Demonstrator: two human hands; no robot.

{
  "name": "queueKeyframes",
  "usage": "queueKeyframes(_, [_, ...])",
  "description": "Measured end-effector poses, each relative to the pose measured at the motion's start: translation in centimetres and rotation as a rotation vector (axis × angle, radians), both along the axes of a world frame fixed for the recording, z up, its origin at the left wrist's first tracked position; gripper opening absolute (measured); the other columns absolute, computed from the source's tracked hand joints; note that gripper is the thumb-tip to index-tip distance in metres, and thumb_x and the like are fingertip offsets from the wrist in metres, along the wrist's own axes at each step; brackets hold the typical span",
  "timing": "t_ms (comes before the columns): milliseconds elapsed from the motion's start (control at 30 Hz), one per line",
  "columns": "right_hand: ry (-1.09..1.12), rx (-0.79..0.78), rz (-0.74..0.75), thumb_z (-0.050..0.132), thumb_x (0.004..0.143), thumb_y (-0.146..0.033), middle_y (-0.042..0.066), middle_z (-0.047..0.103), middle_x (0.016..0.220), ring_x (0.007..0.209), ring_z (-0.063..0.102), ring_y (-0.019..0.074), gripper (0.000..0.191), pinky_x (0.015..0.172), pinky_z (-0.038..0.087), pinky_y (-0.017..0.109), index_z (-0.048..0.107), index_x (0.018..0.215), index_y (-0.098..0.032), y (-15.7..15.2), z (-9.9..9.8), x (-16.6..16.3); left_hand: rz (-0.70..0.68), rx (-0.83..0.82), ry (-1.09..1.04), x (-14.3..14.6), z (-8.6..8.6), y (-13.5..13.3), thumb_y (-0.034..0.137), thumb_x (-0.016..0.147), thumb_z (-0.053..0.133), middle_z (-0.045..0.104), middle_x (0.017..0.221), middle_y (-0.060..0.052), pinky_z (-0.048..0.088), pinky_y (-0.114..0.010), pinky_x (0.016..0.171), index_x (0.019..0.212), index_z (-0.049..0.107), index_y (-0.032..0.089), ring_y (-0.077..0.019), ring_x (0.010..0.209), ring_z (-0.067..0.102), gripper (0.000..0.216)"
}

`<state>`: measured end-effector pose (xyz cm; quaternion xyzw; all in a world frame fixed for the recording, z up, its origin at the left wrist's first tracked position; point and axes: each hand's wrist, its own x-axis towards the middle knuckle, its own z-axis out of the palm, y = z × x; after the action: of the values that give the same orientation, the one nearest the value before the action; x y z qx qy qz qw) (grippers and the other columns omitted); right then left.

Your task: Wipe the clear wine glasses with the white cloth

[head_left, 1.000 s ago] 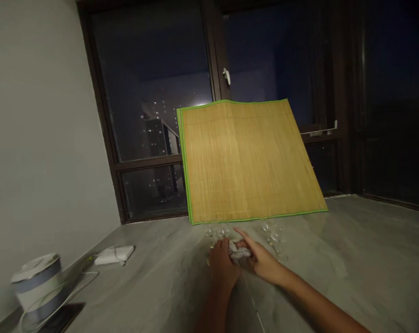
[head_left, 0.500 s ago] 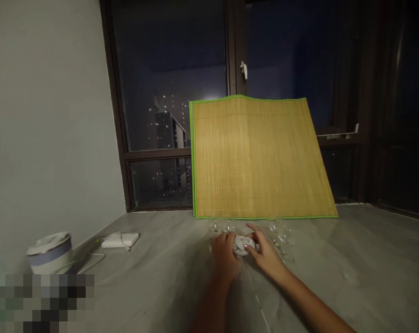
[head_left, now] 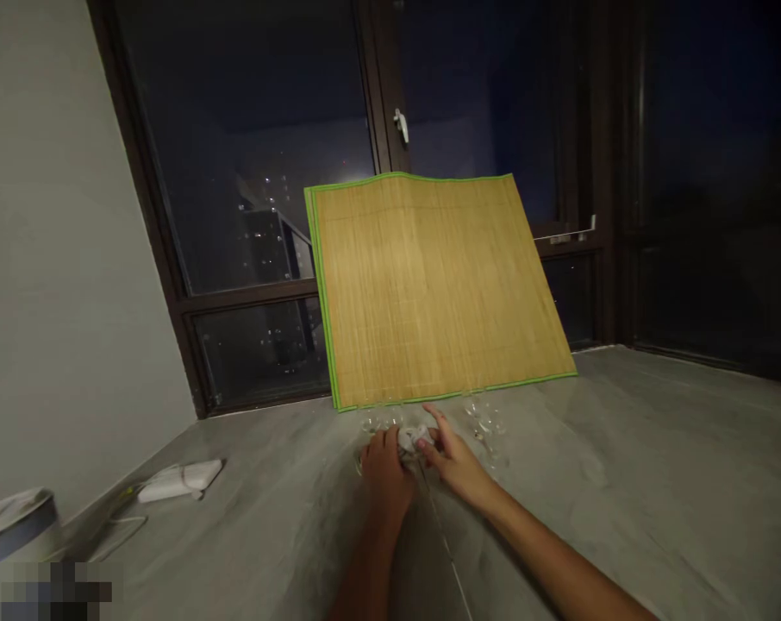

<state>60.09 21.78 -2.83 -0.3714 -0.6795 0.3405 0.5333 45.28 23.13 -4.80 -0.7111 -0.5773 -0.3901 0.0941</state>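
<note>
Between my hands is a white bundle (head_left: 411, 440) that looks like coiled cord, low over the grey surface. My left hand (head_left: 385, 464) is closed around its left side, fingers curled over the top. With thumb and fingers my right hand (head_left: 453, 461) grips the right side, its index finger stretched out forward. From beneath the bundle a thin pale wire (head_left: 447, 552) runs down toward me. Clear round bulbs (head_left: 371, 424) lie just past my left hand, and more clear bulbs (head_left: 487, 421) lie beyond my right. Exactly how they join the wire is hard to see.
A folded bamboo mat (head_left: 429, 285) with green edging leans on the dark window (head_left: 248, 103). On the left of the grey surface (head_left: 254, 517) lie a white power bank-like block (head_left: 182, 480) with a cable and a white-and-blue container (head_left: 19, 526). A pale wall (head_left: 60, 259) rises at left.
My view has turned right and tilted, so everything sits further left in the picture. Both hands keep their hold on the white bundle, with little change in their grip.
</note>
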Motion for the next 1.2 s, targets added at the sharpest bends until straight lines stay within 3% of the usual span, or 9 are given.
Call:
queueKeyframes(133, [0.057, -0.201, 0.065, 0.041, 0.093, -0.055, -0.001, 0.063, 0.082, 0.046, 0.059, 0.0128, 0.068, 0.036, 0.035, 0.021, 0.017, 0.150, -0.028, -0.5, 0.3, -0.4, 0.009, 0.032, 0.011, 0.2, 0.1, -0.1, 0.008, 0.075, 0.050, 0.063, 0.108, -0.010, 0.038, -0.038, 0.088, 0.120, 0.058, 0.017, -0.0270, 0.104, 0.056, 0.046])
queueKeyframes(367, [0.189, -0.332, 0.145, 0.044, 0.090, -0.056, -0.005, 0.061, 0.066, 0.035, 0.055, 0.0134, 0.068, 0.033, 0.035, 0.021, 0.022, 0.146, -0.026, 0.5, -0.5, -0.7, -0.030, 0.003, 0.042, 0.4, 0.9, -0.9, 0.007, 0.069, 0.051, 0.064, 0.108, -0.010, 0.037, -0.038, 0.089, 0.117, 0.059, 0.017, -0.0270, 0.104, 0.057, 0.049])
queueKeyframes(533, [0.357, -0.251, 0.093, 0.055, 0.079, -0.062, -0.011, 0.049, 0.054, 0.030, 0.044, 0.0100, 0.064, 0.031, 0.029, 0.020, 0.042, 0.126, -0.021, 1.0, -0.8, -0.9, -0.078, -0.004, 0.016, 0.6, 0.8, -0.9, 0.009, 0.067, 0.052, 0.064, 0.108, -0.011, 0.038, -0.040, 0.090, 0.117, 0.058, 0.016, -0.0288, 0.105, 0.057, 0.050])
queueKeyframes(700, [0.504, -0.183, 0.032, 0.066, 0.069, -0.056, -0.010, 0.054, 0.056, 0.031, 0.041, 0.0092, 0.062, 0.032, 0.030, 0.021, 0.043, 0.115, -0.021, 1.1, -0.4, -0.7, -0.127, 0.014, -0.093, 0.7, 0.3, -0.3, 0.005, 0.065, 0.049, 0.063, 0.110, -0.011, 0.040, -0.038, 0.092, 0.118, 0.055, 0.017, -0.0277, 0.108, 0.057, 0.055])
queueKeyframes(933, [0.586, -0.072, -0.079, 0.066, 0.072, -0.051, -0.009, 0.052, 0.053, 0.037, 0.046, 0.0104, 0.054, 0.040, 0.034, 0.022, 0.044, 0.111, -0.022, 1.0, 0.9, 0.8, -0.101, 0.059, -0.327, -0.5, 0.0, 0.7, 0.006, 0.063, 0.049, 0.065, 0.102, -0.006, 0.044, -0.033, 0.085, 0.111, 0.055, 0.022, -0.0237, 0.097, 0.060, 0.051])
queueKeyframes(1067, [0.556, -0.014, -0.157, 0.063, 0.076, -0.052, -0.010, 0.051, 0.052, 0.037, 0.045, 0.0102, 0.051, 0.039, 0.033, 0.021, 0.043, 0.112, -0.022, 0.8, 1.3, 1.2, 0.028, 0.100, -0.655, -1.8, 0.3, 1.2, 0.016, 0.074, 0.051, 0.065, 0.102, -0.004, 0.046, -0.032, 0.081, 0.113, 0.053, 0.024, -0.0220, 0.095, 0.062, 0.040])
queueKeyframes(1200, [0.320, -0.129, -0.021, 0.060, 0.076, -0.051, -0.010, 0.053, 0.058, 0.034, 0.040, 0.0083, 0.056, 0.035, 0.031, 0.021, 0.043, 0.120, -0.021, 0.5, 0.7, 0.6, 0.056, 0.154, -0.914, -2.6, 1.1, 1.3, 0.017, 0.072, 0.055, 0.062, 0.095, -0.001, 0.047, -0.029, 0.078, 0.115, 0.051, 0.024, -0.0174, 0.084, 0.062, 0.044])
